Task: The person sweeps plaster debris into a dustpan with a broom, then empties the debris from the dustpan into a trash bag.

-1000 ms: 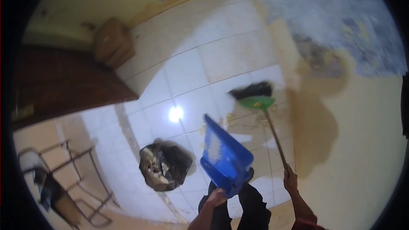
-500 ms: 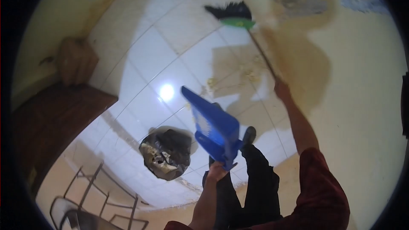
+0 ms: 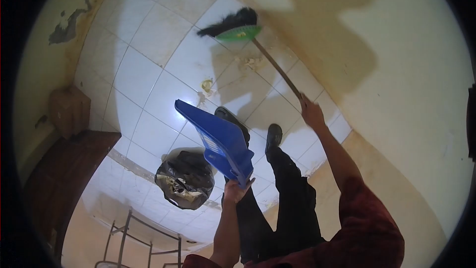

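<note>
My left hand point(image 3: 237, 190) is closed around the handle end of a blue dustpan point(image 3: 220, 136), which hangs tilted in front of my legs with its wide edge toward the upper left. In my right hand point(image 3: 311, 113) is the wooden stick of a broom point(image 3: 240, 33). The broom has a green head and black bristles, out at the far end of my reach. Between broom and dustpan, small pale scraps point(image 3: 207, 85) lie on the tiles, with more pale debris point(image 3: 253, 63) nearer the broom head. Left of the dustpan stands a black bin bag point(image 3: 184, 178) holding rubbish.
Brown cardboard boxes point(image 3: 69, 111) stand by the left wall, beside a dark wooden surface point(image 3: 64, 173). A metal frame point(image 3: 148, 238) is at the bottom left. The stained wall point(image 3: 391, 89) rises on my right. My shoes point(image 3: 273, 135) are on the tiles.
My view has shifted forward. The broom head and right hand have moved left in view, and the dustpan has also shifted left. Both hands keep their holds.
</note>
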Tool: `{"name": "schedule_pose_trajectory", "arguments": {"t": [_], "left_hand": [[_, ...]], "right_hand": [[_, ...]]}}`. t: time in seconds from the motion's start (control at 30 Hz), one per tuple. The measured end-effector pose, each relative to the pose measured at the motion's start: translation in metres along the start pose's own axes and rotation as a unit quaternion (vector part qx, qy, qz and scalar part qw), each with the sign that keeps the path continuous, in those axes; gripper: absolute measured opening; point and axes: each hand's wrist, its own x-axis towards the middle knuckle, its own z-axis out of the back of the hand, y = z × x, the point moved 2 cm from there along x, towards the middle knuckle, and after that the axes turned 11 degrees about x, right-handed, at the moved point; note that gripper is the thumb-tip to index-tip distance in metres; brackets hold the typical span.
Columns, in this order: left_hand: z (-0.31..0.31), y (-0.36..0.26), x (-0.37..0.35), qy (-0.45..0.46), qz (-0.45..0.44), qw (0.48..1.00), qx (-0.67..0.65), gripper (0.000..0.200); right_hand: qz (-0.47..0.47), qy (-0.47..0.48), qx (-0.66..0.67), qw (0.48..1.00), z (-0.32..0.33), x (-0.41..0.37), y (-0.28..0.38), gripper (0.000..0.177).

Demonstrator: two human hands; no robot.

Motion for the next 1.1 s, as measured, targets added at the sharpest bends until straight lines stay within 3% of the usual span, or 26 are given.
{"name": "schedule_pose_trajectory", "arguments": {"t": [0.13, 0.2, 0.3, 0.33, 0.43, 0.47, 0.53, 0.6, 0.7, 0.77, 0.83, 0.9, 0.97, 1.07, 1.1], "left_hand": [[0.007, 0.017, 0.004, 0.007, 0.001, 0.998, 0.057, 0.062], [0.014, 0.029, 0.004, -0.013, -0.002, 0.998, 0.067, 0.066], [0.007, 0.046, 0.004, -0.005, -0.014, 0.998, 0.059, 0.072], [0.007, 0.05, 0.006, -0.008, -0.023, 0.995, 0.092, 0.073], [0.008, 0.059, 0.015, -0.017, -0.018, 0.992, 0.125, 0.075], [0.011, 0.065, 0.014, -0.025, -0.008, 0.993, 0.117, 0.076], [0.008, 0.071, 0.011, -0.02, 0.002, 0.995, 0.101, 0.071], [0.0, 0.082, 0.013, -0.023, -0.004, 0.995, 0.095, 0.066], [0.002, 0.092, 0.013, -0.021, -0.012, 0.992, 0.122, 0.067], [0.011, 0.095, 0.013, -0.049, -0.013, 0.991, 0.127, 0.068], [0.008, 0.1, 0.014, -0.034, -0.017, 0.991, 0.126, 0.068], [0.005, 0.104, 0.014, -0.032, -0.018, 0.991, 0.132, 0.069], [0.002, 0.108, 0.014, -0.032, -0.022, 0.988, 0.147, 0.071], [0.007, 0.113, 0.017, -0.036, -0.017, 0.989, 0.144, 0.073], [0.011, 0.115, 0.016, -0.031, -0.012, 0.988, 0.149, 0.074]], "right_hand": [[-0.063, -0.015, 0.105, 0.992, -0.014, -0.011, -0.057, 0.035], [-0.065, -0.024, 0.141, 0.988, -0.015, -0.076, -0.087, 0.036], [-0.135, 0.017, 0.126, 0.983, -0.009, -0.155, -0.121, 0.037], [-0.078, -0.014, 0.124, 0.989, -0.008, -0.173, -0.136, 0.037], [-0.113, 0.03, 0.102, 0.988, 0.031, -0.19, -0.126, 0.036], [-0.128, 0.061, 0.052, 0.988, 0.042, -0.175, -0.113, 0.035], [-0.03, 0.025, 0.013, 0.999, 0.042, -0.123, -0.096, 0.033], [-0.028, -0.018, 0.04, 0.999, 0.021, -0.062, -0.089, 0.031], [-0.071, -0.02, 0.12, 0.99, 0.013, -0.055, -0.112, 0.031], [0.012, -0.055, 0.137, 0.989, -0.011, -0.097, -0.158, 0.033], [-0.121, -0.038, 0.22, 0.967, -0.026, -0.157, -0.182, 0.034], [-0.215, -0.01, 0.223, 0.951, -0.047, -0.21, -0.204, 0.035], [-0.152, -0.024, 0.251, 0.956, -0.036, -0.252, -0.205, 0.036], [-0.191, 0.02, 0.224, 0.956, 0.016, -0.278, -0.188, 0.037], [-0.179, 0.01, 0.151, 0.972, 0.012, -0.271, -0.199, 0.036]]}}
